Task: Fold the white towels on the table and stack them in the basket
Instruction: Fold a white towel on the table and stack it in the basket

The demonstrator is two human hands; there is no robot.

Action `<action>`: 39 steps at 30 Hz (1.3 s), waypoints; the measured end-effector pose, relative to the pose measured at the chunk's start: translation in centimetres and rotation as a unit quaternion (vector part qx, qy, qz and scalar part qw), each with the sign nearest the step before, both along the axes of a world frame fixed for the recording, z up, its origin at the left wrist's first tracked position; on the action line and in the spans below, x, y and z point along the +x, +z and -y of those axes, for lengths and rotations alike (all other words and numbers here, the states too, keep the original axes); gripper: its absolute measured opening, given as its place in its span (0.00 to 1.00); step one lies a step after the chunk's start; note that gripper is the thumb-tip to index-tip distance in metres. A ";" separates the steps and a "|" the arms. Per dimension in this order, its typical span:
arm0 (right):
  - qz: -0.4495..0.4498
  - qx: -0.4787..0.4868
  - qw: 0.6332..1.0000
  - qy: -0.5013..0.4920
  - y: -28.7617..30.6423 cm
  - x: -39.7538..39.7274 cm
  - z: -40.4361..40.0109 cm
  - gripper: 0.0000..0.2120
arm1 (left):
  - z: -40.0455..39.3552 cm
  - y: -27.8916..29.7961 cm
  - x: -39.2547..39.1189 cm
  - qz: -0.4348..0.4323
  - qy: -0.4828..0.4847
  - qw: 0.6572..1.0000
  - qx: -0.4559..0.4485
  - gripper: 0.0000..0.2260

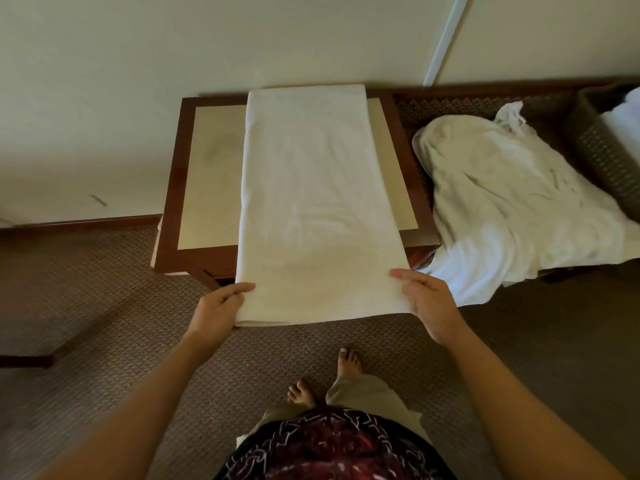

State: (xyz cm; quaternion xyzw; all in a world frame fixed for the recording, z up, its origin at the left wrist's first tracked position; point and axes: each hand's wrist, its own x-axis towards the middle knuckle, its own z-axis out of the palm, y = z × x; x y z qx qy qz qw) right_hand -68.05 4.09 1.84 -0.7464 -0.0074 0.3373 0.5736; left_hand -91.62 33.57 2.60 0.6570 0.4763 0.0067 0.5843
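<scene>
Right of table (173, 188): crumpled towel heap (512, 202), basket (602, 147); left grip (216, 311), right grip (427, 303) both pinching folded towel (311, 202)

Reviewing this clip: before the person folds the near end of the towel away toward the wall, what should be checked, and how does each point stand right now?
1. Left hand grips the near left corner of the flat towel: ok.
2. Right hand holds the near right corner: ok, the fingers lie along the edge.
3. Towel lies smooth and straight on the table: ok, only faint creases.
4. Far end square on the table: cannot tell, it reaches the wall edge.
5. Crumpled towels at the right stay apart from the fold path: ok.
6. Basket has room: cannot tell, it is cut off by the frame edge.
</scene>
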 end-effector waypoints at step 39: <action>0.267 -0.068 0.959 0.073 5.3 5.5 -7.2 0.08 | -6.7 3.1 8.6 0.064 0.028 0.981 0.179 0.21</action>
